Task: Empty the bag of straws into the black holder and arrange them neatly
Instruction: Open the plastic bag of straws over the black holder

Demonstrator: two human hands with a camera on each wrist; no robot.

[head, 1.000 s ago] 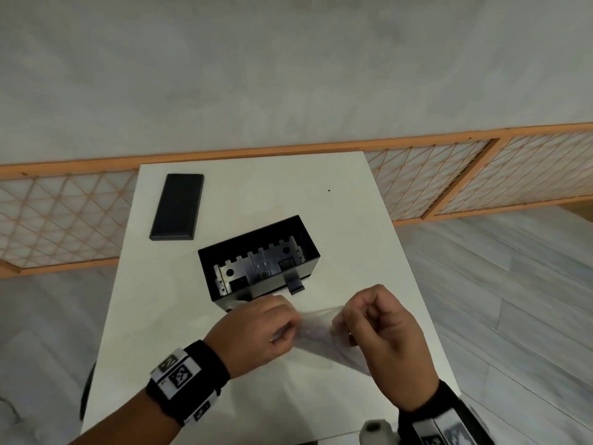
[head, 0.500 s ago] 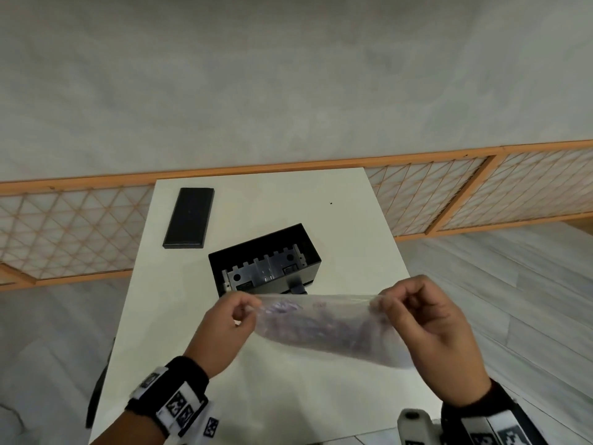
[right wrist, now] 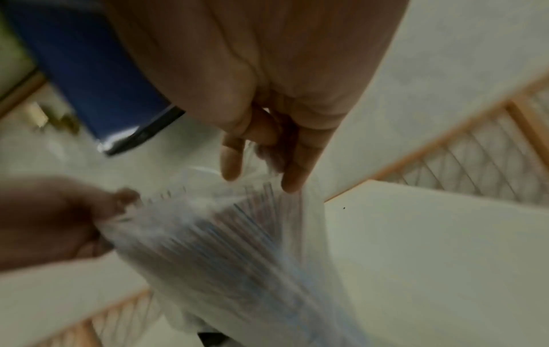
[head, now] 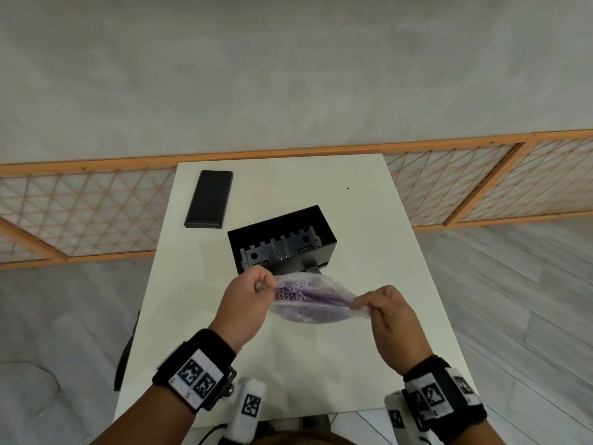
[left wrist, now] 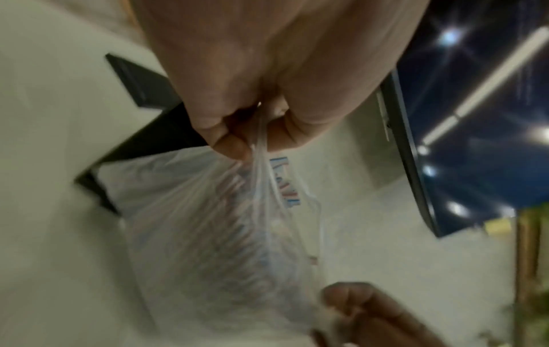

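A clear plastic bag (head: 313, 298) full of purple straws (head: 288, 293) hangs above the white table (head: 321, 374), its mouth spread so the straw ends show. My left hand (head: 260, 285) pinches the bag's left edge and my right hand (head: 369, 305) pinches its right edge. The same bag (left wrist: 214, 234) fills the left wrist view, gripped by my left fingers (left wrist: 231, 140). In the right wrist view the bag (right wrist: 237, 246) is blurred. Just behind the bag stands the open black holder (head: 282, 242), with a grey notched insert inside.
A flat black lid (head: 209, 199) lies on the table's far left. An orange-framed lattice screen (head: 80, 213) runs behind the table. Grey floor surrounds the table on both sides.
The hands first pulled apart, stretching the bag between them. Since then the right hand has come down and closer, and the bag's mouth now gapes, showing the straw ends.
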